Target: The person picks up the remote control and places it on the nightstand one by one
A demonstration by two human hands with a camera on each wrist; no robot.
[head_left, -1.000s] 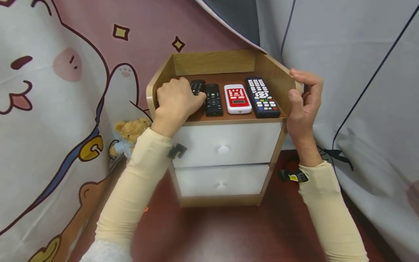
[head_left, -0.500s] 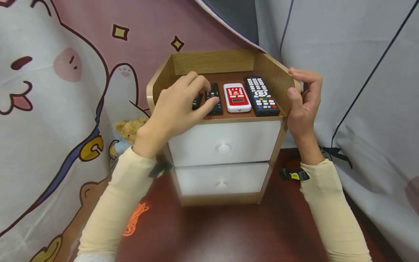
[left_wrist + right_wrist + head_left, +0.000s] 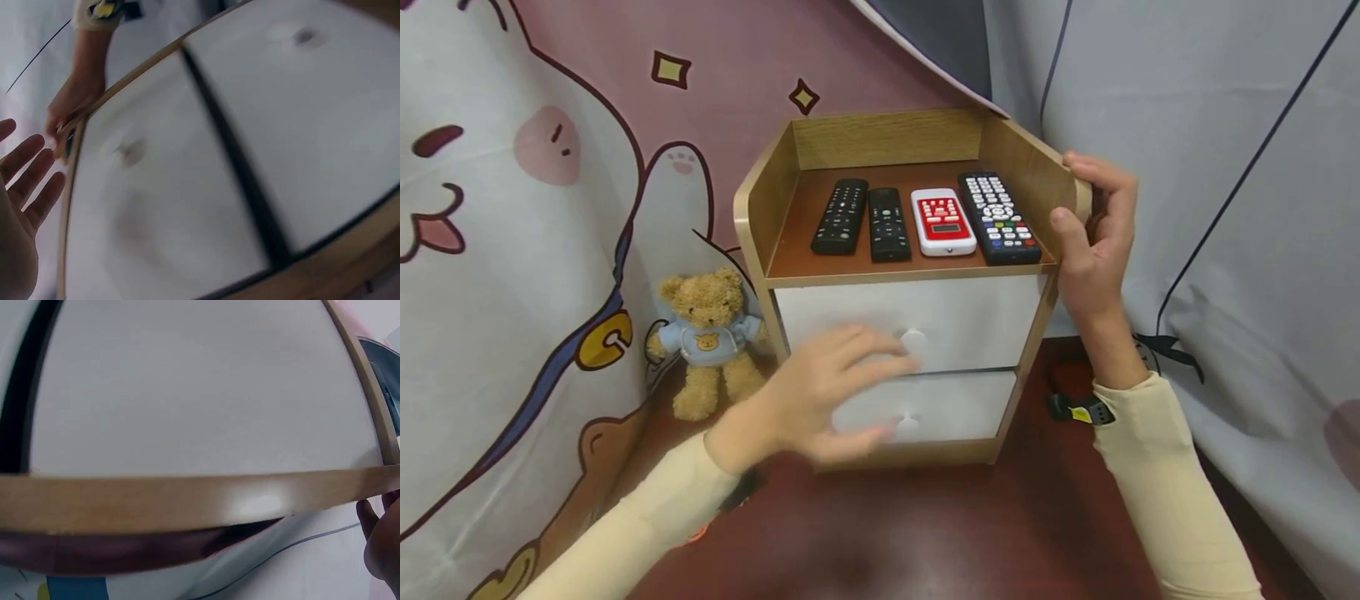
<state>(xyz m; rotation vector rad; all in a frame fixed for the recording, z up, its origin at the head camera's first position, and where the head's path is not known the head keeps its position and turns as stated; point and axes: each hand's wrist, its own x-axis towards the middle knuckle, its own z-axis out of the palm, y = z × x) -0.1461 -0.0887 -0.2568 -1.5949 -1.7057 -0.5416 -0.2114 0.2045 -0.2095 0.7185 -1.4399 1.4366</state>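
My left hand (image 3: 827,392), blurred by motion, hovers with spread fingers before the white drawer fronts of a small wooden cabinet (image 3: 906,457). It holds nothing; its fingers (image 3: 31,165) also appear at the left wrist view's edge. My right hand (image 3: 1097,242) grips the front end of the cabinet's right side panel (image 3: 1030,171), thumb inside. On the brown top lie, left to right, a black remote control (image 3: 841,218), a narrower black remote (image 3: 889,225), a white-and-red remote (image 3: 943,223) and a large black remote with white keys (image 3: 998,218). Both drawers look shut, each with a round white knob (image 3: 913,340).
A teddy bear (image 3: 709,337) in a blue top stands left of the cabinet. Some orange cord (image 3: 696,535) shows on the dark red floor (image 3: 880,533), partly behind my left sleeve. Printed fabric (image 3: 700,183) hangs at the left and back, a pale curtain (image 3: 1225,167) at the right.
My left hand has left the leftmost black remote, risen off the cabinet top and come down toward me in front of the drawers. The right hand keeps its grip on the panel.
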